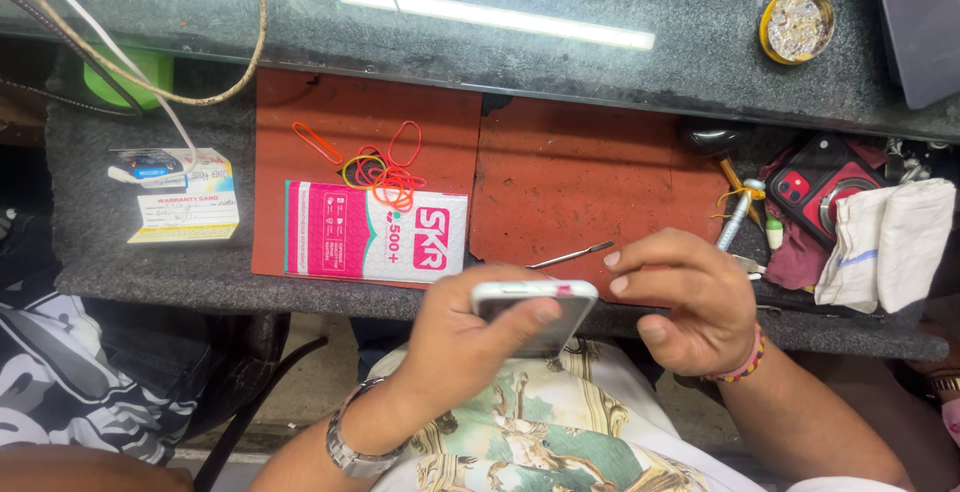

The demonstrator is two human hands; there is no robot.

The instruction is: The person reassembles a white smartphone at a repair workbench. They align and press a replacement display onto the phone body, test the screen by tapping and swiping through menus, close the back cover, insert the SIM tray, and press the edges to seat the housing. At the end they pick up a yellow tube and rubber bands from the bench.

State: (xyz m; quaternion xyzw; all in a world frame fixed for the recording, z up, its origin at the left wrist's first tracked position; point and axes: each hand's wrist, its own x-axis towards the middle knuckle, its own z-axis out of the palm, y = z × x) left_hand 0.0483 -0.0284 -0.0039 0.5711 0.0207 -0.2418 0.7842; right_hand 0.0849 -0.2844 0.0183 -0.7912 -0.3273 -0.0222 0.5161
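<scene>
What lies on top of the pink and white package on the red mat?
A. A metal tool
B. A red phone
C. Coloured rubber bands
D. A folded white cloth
C: a small heap of orange, red and yellow rubber bands rests across the upper edge of the pink and white package; the thin metal tool lies apart, to its right on the red mat.

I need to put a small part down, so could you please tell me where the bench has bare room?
The right red mat is mostly bare, bordered by the thin metal tool and the right hand. The left red mat's upper-left part is free too. It is crowded around the coloured rubber bands and pink-and-white packet, and at the far right by the red phone and white cloth.
</scene>
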